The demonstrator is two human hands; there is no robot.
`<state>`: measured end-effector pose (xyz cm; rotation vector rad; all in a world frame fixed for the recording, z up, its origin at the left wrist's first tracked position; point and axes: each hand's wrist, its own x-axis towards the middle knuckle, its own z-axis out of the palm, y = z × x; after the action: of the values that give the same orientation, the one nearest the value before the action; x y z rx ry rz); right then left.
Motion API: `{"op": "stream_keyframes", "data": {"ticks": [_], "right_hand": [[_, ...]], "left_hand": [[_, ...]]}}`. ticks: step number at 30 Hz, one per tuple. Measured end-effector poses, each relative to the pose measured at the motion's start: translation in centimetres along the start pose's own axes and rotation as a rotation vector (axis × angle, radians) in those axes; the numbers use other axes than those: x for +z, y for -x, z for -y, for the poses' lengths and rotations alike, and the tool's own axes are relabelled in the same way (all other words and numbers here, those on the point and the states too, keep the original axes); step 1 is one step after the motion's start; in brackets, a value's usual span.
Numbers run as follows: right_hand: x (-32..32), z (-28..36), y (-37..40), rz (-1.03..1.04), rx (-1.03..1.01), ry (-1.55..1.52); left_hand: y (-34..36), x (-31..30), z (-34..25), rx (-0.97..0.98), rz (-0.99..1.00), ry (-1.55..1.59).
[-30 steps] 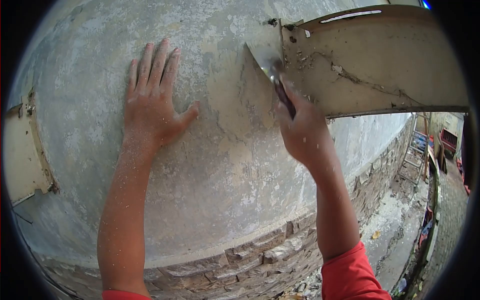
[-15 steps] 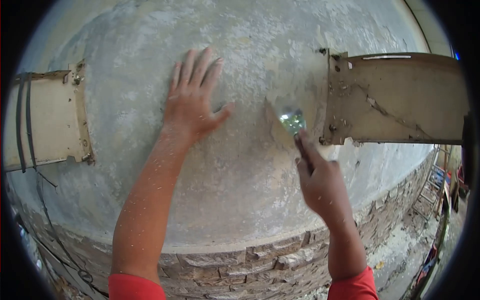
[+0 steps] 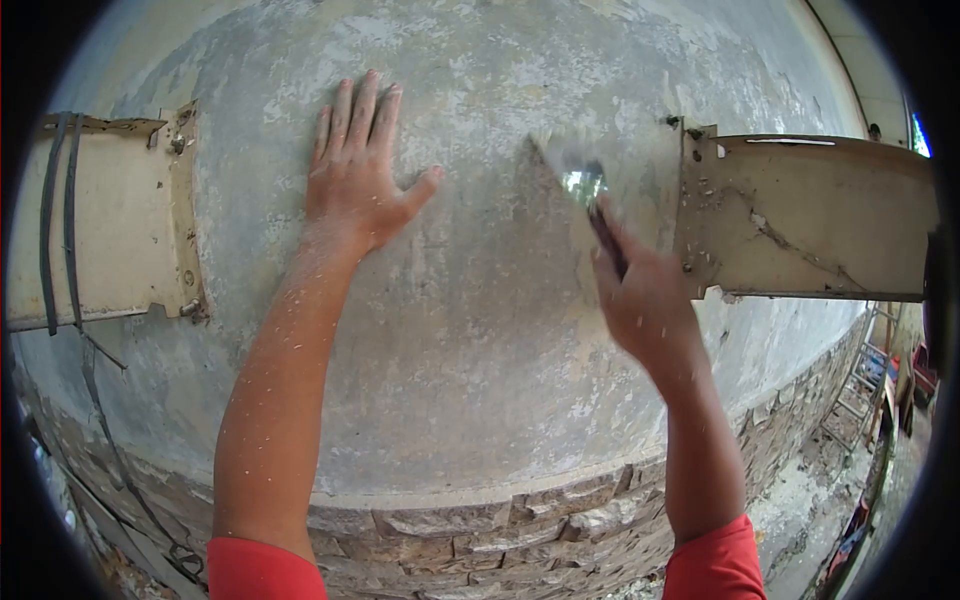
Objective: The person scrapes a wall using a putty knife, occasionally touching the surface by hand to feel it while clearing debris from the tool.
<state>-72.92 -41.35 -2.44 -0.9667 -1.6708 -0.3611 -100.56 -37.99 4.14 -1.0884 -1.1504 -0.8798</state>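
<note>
The left hand (image 3: 355, 170) lies flat against the grey plaster wall (image 3: 450, 350) in the upper middle of the frame. Its fingers point up, close together, and the thumb is stretched out to the right. The forearm is speckled with pale dust.

To the right, the right hand (image 3: 645, 295) is closed in a fist around the dark handle of a scraper (image 3: 580, 185). The blurred metal blade points up and left against the wall, just beside the edge of a chipped beige panel (image 3: 820, 220) fixed at the right. A second beige panel (image 3: 110, 230) sits at the left edge, with dark cables (image 3: 55, 220) running over it. Red sleeves (image 3: 265, 570) show at the bottom, in front of a band of stone blocks (image 3: 480, 520). A ladder (image 3: 860, 380) stands at the lower right.
</note>
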Motion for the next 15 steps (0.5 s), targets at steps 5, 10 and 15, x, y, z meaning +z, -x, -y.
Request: {"op": "stream_keyframes", "data": {"ticks": [5, 10, 15], "right_hand": [[0.4, 3.5, -5.5, -0.118, -0.087, 0.007], [2.1, 9.2, 0.4, 0.104, -0.144, 0.043], [4.6, 13.3, -3.4, 0.058, -0.121, 0.072]], "left_hand": [[0.3, -0.3, 1.3, 0.033, 0.053, 0.008], [2.7, -1.2, 6.2, 0.03, 0.073, 0.018], [5.2, -1.5, 9.0, -0.147, 0.035, -0.006]]}}
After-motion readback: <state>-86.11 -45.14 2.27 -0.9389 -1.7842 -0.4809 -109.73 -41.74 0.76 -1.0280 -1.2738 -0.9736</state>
